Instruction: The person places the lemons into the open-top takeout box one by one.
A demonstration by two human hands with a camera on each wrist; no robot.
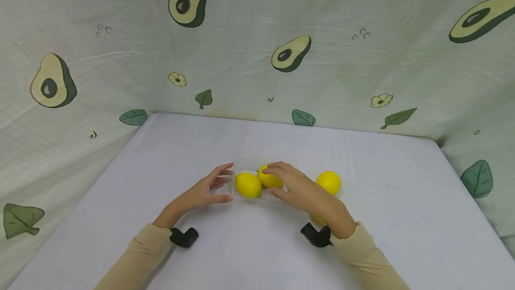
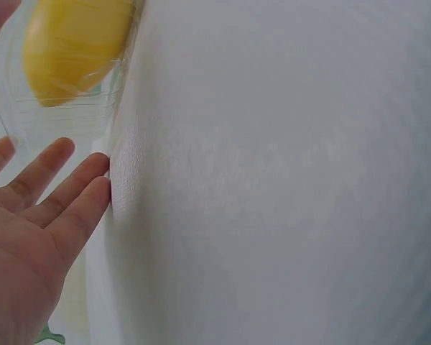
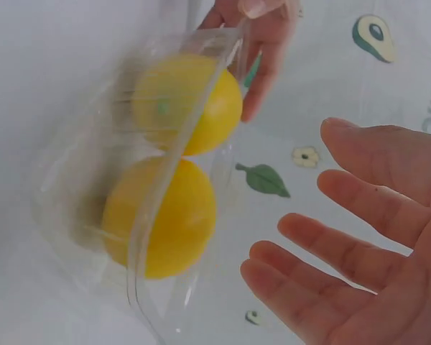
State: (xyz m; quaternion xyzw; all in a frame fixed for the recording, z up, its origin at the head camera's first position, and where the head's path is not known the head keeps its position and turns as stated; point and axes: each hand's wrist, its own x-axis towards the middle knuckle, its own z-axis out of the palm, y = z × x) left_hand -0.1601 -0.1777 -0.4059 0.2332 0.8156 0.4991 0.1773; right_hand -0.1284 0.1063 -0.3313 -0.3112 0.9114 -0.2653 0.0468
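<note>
A clear plastic container (image 3: 65,190) stands on the table with two yellow lemons inside. In the head view the left lemon (image 1: 248,186) shows whole, while the second lemon (image 1: 265,179) is partly covered by my right fingers. My left hand (image 1: 209,190) is at the container's left end, fingers spread and thumb apart, holding nothing. Over the container's right part is my right hand (image 1: 295,187), its fingers loosely extended and nothing in its grasp. The right wrist view shows those fingers apart from both lemons, above the rim.
Another lemon (image 1: 329,182) lies on the white table (image 1: 386,200) right of the container, just beyond my right forearm. A further yellow piece (image 1: 320,221) shows below that wrist, mostly hidden. A curtain with avocado prints (image 1: 241,48) surrounds the table's back and sides.
</note>
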